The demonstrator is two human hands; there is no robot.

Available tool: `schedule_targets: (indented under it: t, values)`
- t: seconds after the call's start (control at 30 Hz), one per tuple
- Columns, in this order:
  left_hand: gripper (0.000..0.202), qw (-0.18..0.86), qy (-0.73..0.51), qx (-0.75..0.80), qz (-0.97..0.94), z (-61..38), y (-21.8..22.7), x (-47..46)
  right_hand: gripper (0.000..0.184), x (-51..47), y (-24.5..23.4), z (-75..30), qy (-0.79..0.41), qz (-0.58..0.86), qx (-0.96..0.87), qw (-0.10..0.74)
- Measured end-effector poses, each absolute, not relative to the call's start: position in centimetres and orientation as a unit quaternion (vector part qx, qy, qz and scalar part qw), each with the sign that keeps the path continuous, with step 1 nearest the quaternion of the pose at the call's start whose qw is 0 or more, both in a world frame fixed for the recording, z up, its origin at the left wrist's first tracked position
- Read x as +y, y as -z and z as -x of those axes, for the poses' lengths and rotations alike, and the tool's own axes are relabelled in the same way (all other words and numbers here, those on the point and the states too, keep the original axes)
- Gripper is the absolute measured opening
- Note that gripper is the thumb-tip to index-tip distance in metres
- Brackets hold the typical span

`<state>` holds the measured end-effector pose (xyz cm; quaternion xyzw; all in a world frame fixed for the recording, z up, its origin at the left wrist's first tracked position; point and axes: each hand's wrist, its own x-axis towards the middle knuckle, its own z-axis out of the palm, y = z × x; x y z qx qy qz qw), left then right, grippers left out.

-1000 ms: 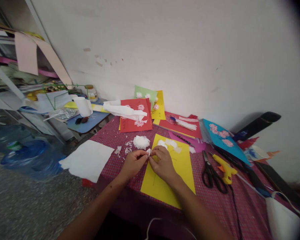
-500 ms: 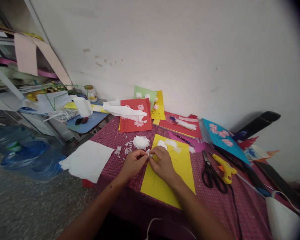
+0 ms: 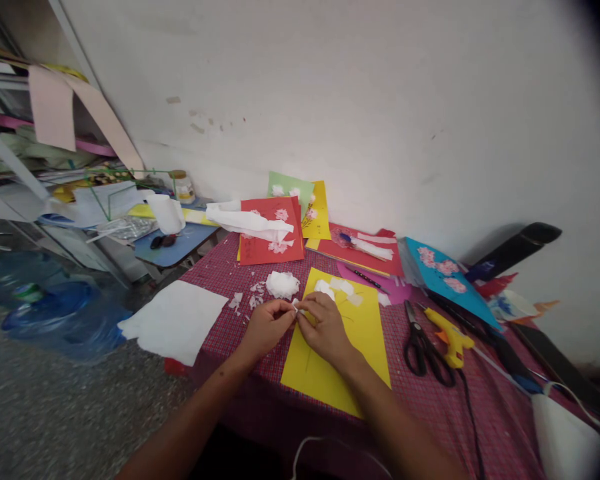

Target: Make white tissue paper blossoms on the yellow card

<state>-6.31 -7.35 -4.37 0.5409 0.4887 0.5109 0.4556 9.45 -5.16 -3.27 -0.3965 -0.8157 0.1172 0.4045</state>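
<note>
Left hand (image 3: 269, 327) and right hand (image 3: 325, 327) pinch a small white tissue scrap (image 3: 295, 304) at the left edge of the yellow rectangular paper sheet (image 3: 337, 380). Sheet looks early-stage: thin lines (image 3: 349, 319), white paper pieces (image 3: 342, 286) at far end, no pink blossoms (image 3: 448, 268) like on the blue rectangular card (image 3: 475, 307), far right. Grip hides most of scrap; can't tell if pieces are stuck.

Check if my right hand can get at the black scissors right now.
Probably yes: the black scissors lie uncovered to the right of the yellow sheet. The right hand would likely need to release the white paper bit it seems to pinch first.
</note>
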Motion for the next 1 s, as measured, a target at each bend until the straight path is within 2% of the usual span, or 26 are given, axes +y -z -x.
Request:
schedule_targets:
  t: [0.1, 0.3, 0.67, 1.0]
  values:
    - [0.015, 0.465, -0.515, 0.485, -0.532, 6.5, 3.9, -7.4, 0.018, -5.2, 3.1, -9.4, -0.119, 0.395, -0.814, 0.409]
    - [0.013, 0.466, -0.516, 0.495, -0.521, 6.6, 3.0, -7.5, 0.005, -5.6, 2.7, -9.3, -0.131, 0.395, -0.811, 0.411]
    - [0.016, 0.424, -0.505, 0.502, -0.560, 6.7, 3.8, -7.5, 0.005, -5.5, 2.8, -9.3, -0.132, 0.390, -0.811, 0.417]
    - [0.015, 0.419, -0.506, 0.499, -0.565, 6.5, 4.2, -7.3, 0.008, -5.2, 2.8, -9.2, -0.185, 0.382, -0.800, 0.424]
